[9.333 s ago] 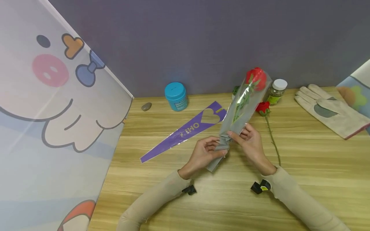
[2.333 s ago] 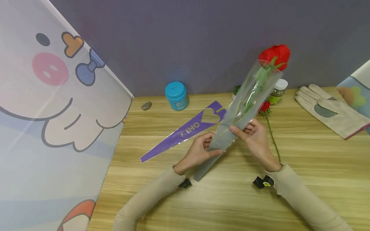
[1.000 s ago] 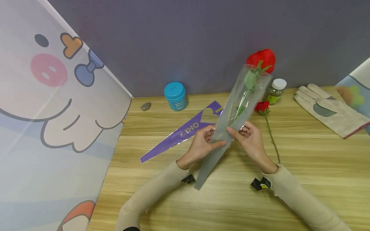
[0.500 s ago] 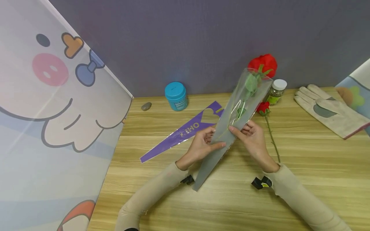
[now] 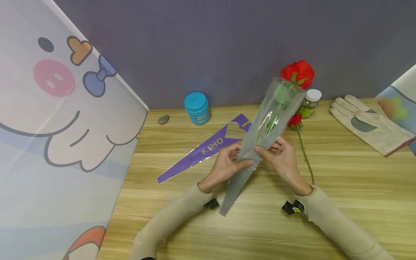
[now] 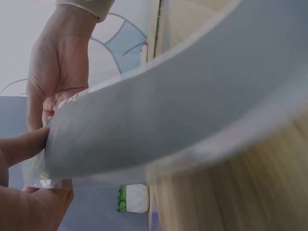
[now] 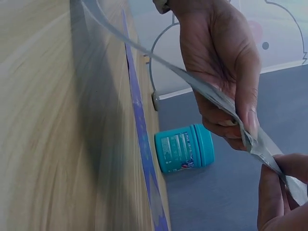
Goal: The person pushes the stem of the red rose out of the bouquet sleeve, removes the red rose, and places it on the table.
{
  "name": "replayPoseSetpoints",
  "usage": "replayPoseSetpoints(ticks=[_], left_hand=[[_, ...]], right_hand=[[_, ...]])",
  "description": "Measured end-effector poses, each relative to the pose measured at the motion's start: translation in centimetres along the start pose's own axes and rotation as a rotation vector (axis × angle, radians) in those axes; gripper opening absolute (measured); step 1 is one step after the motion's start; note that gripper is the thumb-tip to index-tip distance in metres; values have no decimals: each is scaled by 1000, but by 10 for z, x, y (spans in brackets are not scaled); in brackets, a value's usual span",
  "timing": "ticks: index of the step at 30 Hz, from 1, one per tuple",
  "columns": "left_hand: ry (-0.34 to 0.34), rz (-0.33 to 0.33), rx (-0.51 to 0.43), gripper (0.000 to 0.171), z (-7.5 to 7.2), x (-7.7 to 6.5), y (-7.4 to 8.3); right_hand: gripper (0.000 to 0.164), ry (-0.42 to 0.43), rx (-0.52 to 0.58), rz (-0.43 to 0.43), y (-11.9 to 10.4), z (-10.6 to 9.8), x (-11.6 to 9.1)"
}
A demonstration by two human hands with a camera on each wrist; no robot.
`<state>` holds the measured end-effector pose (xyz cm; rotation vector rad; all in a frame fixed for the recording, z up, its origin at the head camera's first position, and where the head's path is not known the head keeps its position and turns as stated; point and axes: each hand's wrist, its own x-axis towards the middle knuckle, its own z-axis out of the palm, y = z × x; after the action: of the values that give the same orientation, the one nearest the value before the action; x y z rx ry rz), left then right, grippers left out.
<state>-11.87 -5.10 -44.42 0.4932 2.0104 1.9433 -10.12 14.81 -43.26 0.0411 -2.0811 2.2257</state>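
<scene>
A flower sleeve [image 5: 242, 173], grey at the lower part and clear at the top, is held tilted above the table. In it stands a red rose [image 5: 298, 74], its bloom sticking out past the sleeve's top edge and its leaves showing through the clear film. My left hand [image 5: 226, 165] pinches the left edge of the sleeve between thumb and fingers. Higher up on the opposite edge, my right hand [image 5: 282, 159] pinches it too. In the right wrist view the sleeve [image 7: 211, 91] appears edge-on, slightly wrinkled by the fingers. The stem's lower end is hidden behind grey film.
Left of the sleeve lies a flat purple sleeve [image 5: 208, 148]. A second rose [image 5: 304, 155] lies to the right. Along the back are a stone [image 5: 163, 120], a blue tub [image 5: 197, 108], a lidded jar [image 5: 310, 103] and gloves [image 5: 367, 122]. A small potted plant [image 6: 134, 198] stands behind.
Since the oldest frame, the rose's bloom has come out above the sleeve, and the crumpled lower sleeve has straightened. Over the last second, the sleeve has shifted only slightly; both hands keep their pinch.
</scene>
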Motion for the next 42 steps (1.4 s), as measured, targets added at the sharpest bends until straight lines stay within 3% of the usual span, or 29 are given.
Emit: replayPoseSetpoints(ticks=[15,34,42], left_hand=[[15,37,-12,37,0,1,2],[84,-1,0,40,3,2,4],[94,-5,-1,40,5,4,1]], right_hand=[[39,14,-86,-17,3,5,-3],[33,23,-24,-17,13,9,-7],[39,1,0,-10,15,8,-8]])
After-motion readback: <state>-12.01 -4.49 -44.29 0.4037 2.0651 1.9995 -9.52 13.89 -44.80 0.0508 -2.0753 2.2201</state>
